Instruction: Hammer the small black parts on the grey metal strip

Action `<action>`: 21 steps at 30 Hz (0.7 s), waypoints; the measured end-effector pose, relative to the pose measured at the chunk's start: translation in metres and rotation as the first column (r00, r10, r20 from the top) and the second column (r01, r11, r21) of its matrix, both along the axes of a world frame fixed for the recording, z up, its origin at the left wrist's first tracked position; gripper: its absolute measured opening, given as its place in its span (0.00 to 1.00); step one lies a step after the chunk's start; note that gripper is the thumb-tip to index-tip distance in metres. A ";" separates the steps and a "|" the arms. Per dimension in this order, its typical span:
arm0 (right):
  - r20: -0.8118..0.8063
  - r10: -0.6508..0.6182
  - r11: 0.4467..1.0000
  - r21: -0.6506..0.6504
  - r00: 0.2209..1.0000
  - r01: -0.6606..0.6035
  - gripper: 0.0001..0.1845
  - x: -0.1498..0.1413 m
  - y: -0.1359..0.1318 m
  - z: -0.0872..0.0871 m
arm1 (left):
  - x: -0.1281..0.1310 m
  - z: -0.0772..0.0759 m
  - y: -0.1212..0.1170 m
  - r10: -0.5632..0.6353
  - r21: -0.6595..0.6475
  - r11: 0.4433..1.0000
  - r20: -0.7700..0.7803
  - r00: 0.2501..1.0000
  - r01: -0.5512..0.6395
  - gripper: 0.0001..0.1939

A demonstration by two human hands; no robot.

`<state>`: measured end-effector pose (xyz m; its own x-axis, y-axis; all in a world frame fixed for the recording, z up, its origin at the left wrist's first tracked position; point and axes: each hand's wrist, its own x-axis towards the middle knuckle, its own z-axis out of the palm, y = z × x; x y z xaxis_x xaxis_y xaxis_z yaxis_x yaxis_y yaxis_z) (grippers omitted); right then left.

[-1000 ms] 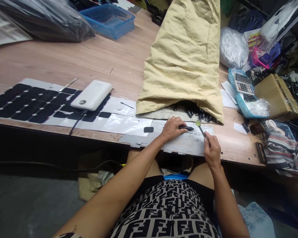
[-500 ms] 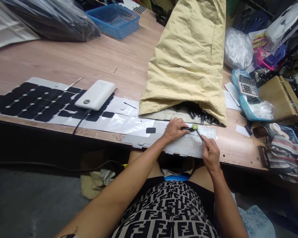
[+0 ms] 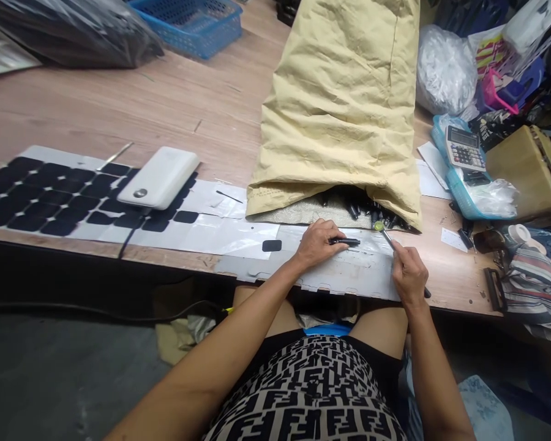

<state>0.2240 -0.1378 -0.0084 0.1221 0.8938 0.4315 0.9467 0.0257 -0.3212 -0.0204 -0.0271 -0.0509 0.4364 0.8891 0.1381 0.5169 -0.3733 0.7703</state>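
Note:
My left hand [image 3: 318, 241] rests at the front edge of the table, fingers closed around a slim black rod-like part [image 3: 350, 242] that points right. Its exact kind is too small to make out. In my right hand [image 3: 409, 273] is a small hammer [image 3: 387, 236] with a metal shaft and a round yellow-green head. That head is raised to the right of the black part, apart from it, near the sack's mouth. Under both hands lies a pale sheet [image 3: 330, 268]. Just beyond, several black parts [image 3: 379, 217] show in the opening of a yellow sack [image 3: 335, 122].
Left are a white power bank [image 3: 160, 177] with a cable and a sheet of black rounded pads [image 3: 50, 195]. A blue basket [image 3: 188, 27] stands at the back. Right are a calculator [image 3: 465, 147] in a blue tray, a cardboard box [image 3: 528, 168] and striped cloth [image 3: 535, 275].
The hammer head has moved from the tip of the black part to the right, away from it. My left hand keeps its hold. The camera view has shifted slightly.

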 end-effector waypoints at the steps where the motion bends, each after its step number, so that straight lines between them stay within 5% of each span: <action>1: 0.039 0.012 1.000 0.007 0.999 -0.013 0.20 0.006 0.005 -0.002 | -0.001 0.002 0.000 -0.014 -0.007 1.000 0.012 1.000 0.014 0.07; 8: 0.151 0.093 0.995 -0.059 0.984 -0.085 0.20 0.020 0.013 -0.018 | -0.034 0.030 -0.035 -0.138 -0.213 0.952 0.346 0.928 0.221 0.16; 11: 0.135 0.098 0.993 -0.078 0.986 -0.088 0.17 0.017 0.013 -0.019 | -0.058 0.039 -0.075 -0.326 -0.466 0.748 0.362 0.873 0.473 0.16; 13: 0.127 0.093 0.992 -0.100 0.988 -0.080 0.16 0.016 0.015 -0.020 | -0.067 0.033 -0.102 -0.408 -0.606 0.607 0.316 0.856 0.513 0.14; 14: 0.125 0.087 0.991 -0.113 0.988 -0.073 0.16 0.016 0.016 -0.020 | -0.069 0.025 -0.115 -0.407 -0.653 0.587 0.272 0.872 0.478 0.14; 16: 0.119 0.077 0.989 -0.135 0.990 -0.061 0.16 0.016 0.017 -0.021 | -0.068 -0.002 -0.136 -0.321 -0.691 0.638 0.163 0.933 0.340 0.15; 19: 0.110 0.067 0.989 -0.142 0.992 -0.051 0.16 0.017 0.017 -0.022 | -0.058 -0.053 -0.154 -0.192 -0.569 0.807 0.004 0.981 0.160 0.15; 21: 0.108 0.067 0.990 -0.134 0.992 -0.052 0.16 0.017 0.016 -0.022 | -0.048 -0.077 -0.158 -0.170 -0.486 0.870 -0.140 0.976 0.082 0.13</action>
<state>0.2407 -0.1222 -0.0309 0.0248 0.9475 0.3189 0.9749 0.0477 -0.2174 -0.0689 -0.1851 -0.1274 0.5268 0.7632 -0.3742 0.6308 -0.0559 0.7739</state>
